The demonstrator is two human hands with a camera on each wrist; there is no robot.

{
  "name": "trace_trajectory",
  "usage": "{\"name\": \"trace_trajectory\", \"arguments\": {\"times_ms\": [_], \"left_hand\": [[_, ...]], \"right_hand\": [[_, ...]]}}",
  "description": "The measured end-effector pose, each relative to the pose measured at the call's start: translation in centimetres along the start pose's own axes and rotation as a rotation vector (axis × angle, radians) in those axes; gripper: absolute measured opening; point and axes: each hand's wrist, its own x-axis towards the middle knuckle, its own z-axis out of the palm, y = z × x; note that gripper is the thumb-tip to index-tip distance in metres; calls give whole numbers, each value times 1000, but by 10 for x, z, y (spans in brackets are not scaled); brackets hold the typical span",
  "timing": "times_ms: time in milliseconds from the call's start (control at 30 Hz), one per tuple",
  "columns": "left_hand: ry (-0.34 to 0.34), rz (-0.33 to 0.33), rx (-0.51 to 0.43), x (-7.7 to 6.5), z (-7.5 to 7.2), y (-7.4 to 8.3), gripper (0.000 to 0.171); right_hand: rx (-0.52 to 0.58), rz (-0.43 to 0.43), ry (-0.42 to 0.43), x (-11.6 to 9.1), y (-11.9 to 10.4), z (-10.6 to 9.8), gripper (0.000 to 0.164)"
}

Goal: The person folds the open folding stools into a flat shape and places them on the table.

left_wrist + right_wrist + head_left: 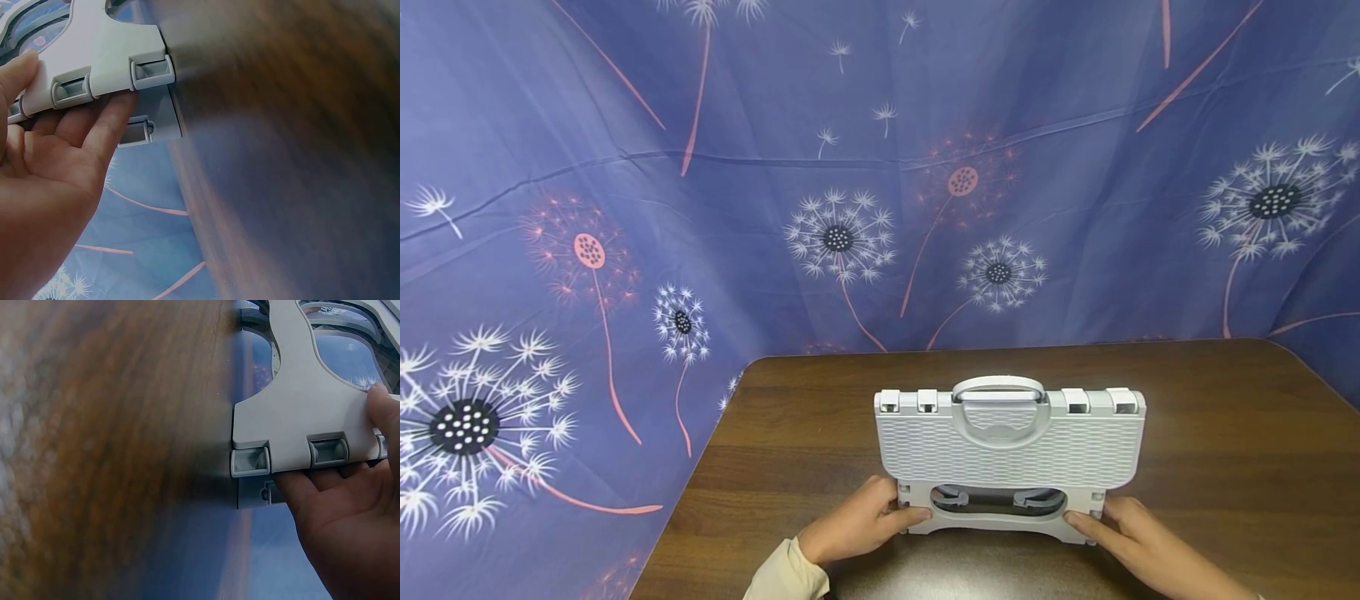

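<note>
A light grey plastic folding step stool (917,446) stands on the wooden table, its carry handle (997,384) at the top. Its textured top panel faces me, and the lower leg panel has a wide oval cut-out. My left hand (863,521) grips the left edge of the leg panel, thumb in front. In the left wrist view its fingers reach behind the hinged edge (72,90). On the opposite edge my right hand (1138,537) holds the same panel, thumb on the front. The right wrist view shows those fingers (297,487) behind the panel.
The brown wooden table (1240,433) extends around the stool on all sides. Behind it and to the left hangs a blue cloth (737,208) printed with dandelions.
</note>
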Motion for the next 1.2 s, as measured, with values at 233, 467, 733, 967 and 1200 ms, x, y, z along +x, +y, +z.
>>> {"name": "trace_trajectory", "arguments": {"times_ms": [233, 467, 733, 967, 1200], "left_hand": [[-2, 22, 18, 1, -1, 1, 25], [1, 18, 7, 0, 0, 3, 25], [-4, 23, -7, -1, 0, -1, 24], [-9, 30, -10, -1, 0, -1, 26], [-12, 5, -41, -1, 0, -1, 26]], "right_hand": [[-20, 8, 9, 1, -2, -1, 22], [2, 12, 14, 0, -3, -1, 20], [23, 28, 3, 1, -3, -1, 19], [19, -17, 11, 2, -3, 0, 25], [34, 57, -22, 2, -3, -3, 17]]}}
